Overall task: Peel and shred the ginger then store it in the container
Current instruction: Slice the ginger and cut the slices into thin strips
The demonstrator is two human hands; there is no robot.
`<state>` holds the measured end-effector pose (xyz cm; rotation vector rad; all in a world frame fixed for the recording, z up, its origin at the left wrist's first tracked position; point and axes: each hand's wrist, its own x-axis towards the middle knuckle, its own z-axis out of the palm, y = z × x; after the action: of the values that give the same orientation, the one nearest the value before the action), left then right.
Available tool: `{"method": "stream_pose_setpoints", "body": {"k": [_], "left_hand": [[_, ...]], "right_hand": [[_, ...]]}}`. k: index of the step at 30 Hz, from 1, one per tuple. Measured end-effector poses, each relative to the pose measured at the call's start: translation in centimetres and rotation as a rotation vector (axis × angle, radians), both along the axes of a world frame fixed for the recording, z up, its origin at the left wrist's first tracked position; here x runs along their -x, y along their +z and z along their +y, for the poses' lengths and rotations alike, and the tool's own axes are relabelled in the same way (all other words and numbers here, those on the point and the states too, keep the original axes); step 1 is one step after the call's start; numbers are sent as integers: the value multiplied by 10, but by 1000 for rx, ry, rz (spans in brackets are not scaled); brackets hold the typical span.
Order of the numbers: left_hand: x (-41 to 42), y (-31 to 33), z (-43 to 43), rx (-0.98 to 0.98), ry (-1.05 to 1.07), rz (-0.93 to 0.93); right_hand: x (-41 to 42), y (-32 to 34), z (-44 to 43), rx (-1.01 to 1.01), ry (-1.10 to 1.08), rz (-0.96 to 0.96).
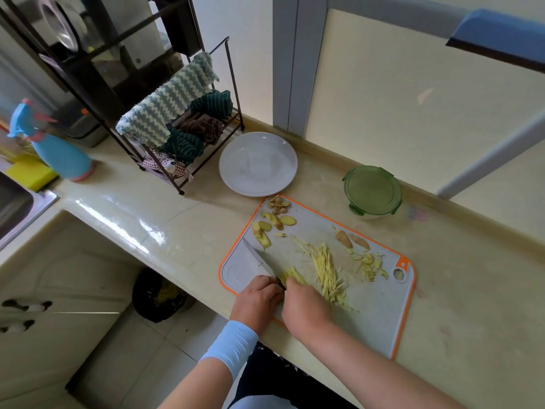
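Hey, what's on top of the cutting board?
Visible on the cutting board: ginger shreds, ginger slices, peel scraps and a knife. The left hand grips the knife; the right hand holds a ginger stack, covering part of it and the board beneath.

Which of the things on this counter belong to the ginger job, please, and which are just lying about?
In the job: knife in the left hand, ginger piece held by the right hand, shredded ginger, ginger slices, cutting board, green-lidded container.
Lying about: white plate, blue spray bottle, rack of cloths, yellow sponge.
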<state>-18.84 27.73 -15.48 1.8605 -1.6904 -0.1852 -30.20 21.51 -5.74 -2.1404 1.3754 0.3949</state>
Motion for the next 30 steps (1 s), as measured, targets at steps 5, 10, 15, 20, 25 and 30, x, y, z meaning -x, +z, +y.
{"method": "stream_pose_setpoints", "body": {"k": [5,10,15,20,25,30], "left_hand": [[1,0,1,20,16,38],[0,-6,2,32,14,74],[2,-9,2,17,46,64],[1,-8,1,3,50,57],[0,-11,3,12,46,92],[0,-18,2,16,50,109]], "right_hand": [[26,1,12,23,-3,-27],[42,-8,22,20,-2,-17],[5,-10,8,8,12,16],[-3,-6,2,0,-2,-19],[28,2,14,33,7,-26],[37,-5,21,-24,-28,-14]]}}
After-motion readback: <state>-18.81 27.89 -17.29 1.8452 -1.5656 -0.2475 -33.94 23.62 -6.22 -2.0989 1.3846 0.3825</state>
